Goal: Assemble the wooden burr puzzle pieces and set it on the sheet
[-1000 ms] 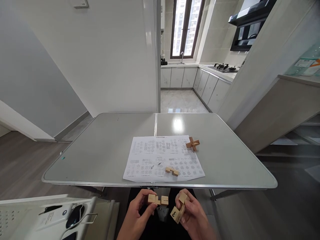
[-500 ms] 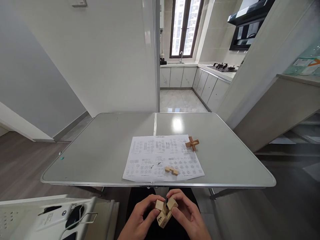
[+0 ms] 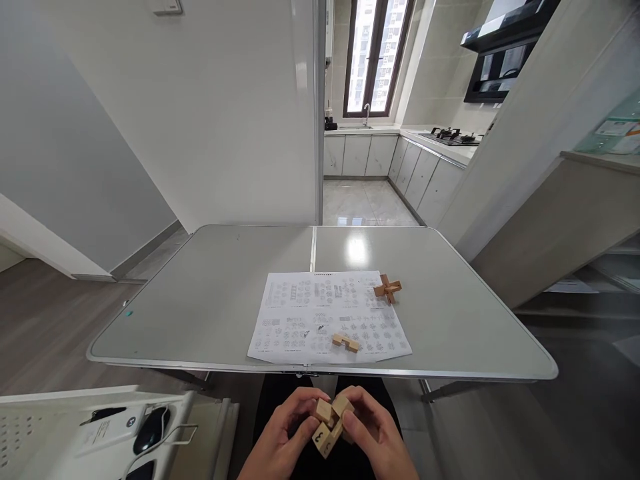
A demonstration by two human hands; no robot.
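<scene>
**Wooden blocks (image 3: 324,438) held just off the near edge of the table (image 3: 480,320)**

In the head view, my only feed, I see the blocks near the middle of the table's near edge, over dark-clad legs (image 3: 267,393). The left hand (image 3: 286,432) pinches them from its side, thumb and forefinger nearly together with wood between. The right hand (image 3: 375,430) has its thumb and fingers closed on the other side. A 3 shows on one face; I can't tell whether the blocks are locked together.

On the table, a printed sheet (image 3: 290,300) reaches almost to the near edge, around the middle. A notched block (image 3: 346,343) lies on it, close to the sheet's near edge. A wooden cross (image 3: 387,289) sits at the sheet's far right corner. I also see a small teal bit (image 3: 129,313) by the table's left edge.
</scene>
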